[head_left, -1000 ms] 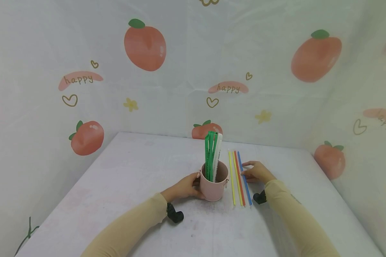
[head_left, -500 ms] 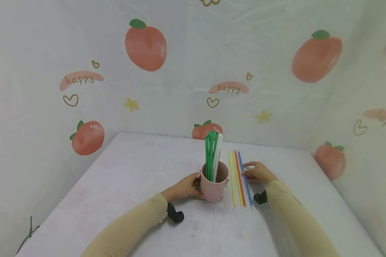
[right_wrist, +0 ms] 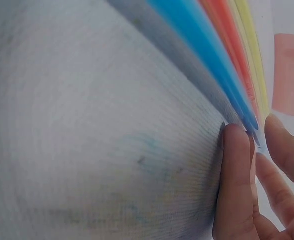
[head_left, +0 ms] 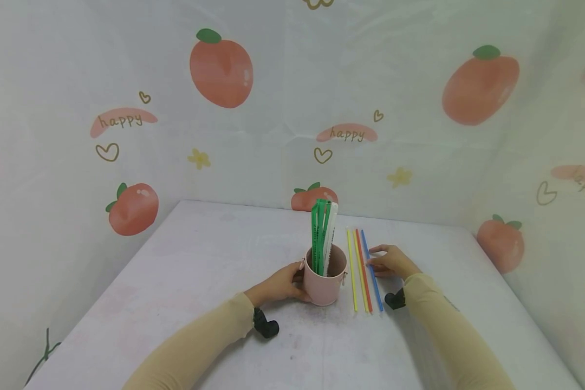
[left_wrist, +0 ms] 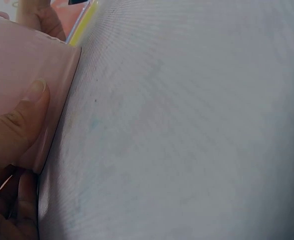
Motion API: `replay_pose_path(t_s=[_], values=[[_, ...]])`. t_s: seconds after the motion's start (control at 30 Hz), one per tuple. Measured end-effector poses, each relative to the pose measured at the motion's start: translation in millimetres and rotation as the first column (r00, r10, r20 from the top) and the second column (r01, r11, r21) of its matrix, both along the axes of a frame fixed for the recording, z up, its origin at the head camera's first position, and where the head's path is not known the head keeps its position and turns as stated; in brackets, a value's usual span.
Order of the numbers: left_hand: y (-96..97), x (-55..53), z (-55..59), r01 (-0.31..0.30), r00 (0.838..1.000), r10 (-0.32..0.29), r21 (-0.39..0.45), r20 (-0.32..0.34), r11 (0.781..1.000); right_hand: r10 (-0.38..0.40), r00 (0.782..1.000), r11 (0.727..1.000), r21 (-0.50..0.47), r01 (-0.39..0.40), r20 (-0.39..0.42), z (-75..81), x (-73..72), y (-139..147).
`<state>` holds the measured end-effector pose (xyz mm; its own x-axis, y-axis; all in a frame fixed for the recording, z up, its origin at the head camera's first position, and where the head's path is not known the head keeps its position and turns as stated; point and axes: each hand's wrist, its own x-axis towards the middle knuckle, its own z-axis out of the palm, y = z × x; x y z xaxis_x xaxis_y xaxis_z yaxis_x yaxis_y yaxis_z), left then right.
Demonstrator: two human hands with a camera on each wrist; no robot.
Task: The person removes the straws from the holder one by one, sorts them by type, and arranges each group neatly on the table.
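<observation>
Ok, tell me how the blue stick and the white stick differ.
The blue stick lies flat on the table; the white stick stands slightly tilted in the pink bucket. The blue stick is right by the right hand; the white stick is apart from it. The white stick looks wider than the blue stick. Both are long and slim.

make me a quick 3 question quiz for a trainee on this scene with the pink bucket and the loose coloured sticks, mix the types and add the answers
1. How many loose sticks lie on the table?
2. True or false: the left hand holds the pink bucket.
3. Which colour is the loose stick farthest from the bucket?

Key:
1. Four
2. True
3. Blue
</observation>
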<state>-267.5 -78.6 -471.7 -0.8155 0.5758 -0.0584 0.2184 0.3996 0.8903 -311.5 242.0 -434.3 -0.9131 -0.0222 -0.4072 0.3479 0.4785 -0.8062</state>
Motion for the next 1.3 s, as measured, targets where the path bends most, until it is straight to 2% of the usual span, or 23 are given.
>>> replay_pose_path(t_s=[0.97, 1.3], values=[[1.5, 0.0, 0.7, -0.001, 1.000, 0.001, 0.007, -0.002, 1.000, -0.065, 0.997, 0.995, 0.082, 0.061, 0.041, -0.3, -3.8, 1.5], [0.9, -0.3, 1.0, 0.006, 1.000, -0.006, 0.004, -0.016, 1.000, -0.023, 1.000, 0.997, 0.076, 0.022, 0.013, 2.2, 0.1, 3.1]])
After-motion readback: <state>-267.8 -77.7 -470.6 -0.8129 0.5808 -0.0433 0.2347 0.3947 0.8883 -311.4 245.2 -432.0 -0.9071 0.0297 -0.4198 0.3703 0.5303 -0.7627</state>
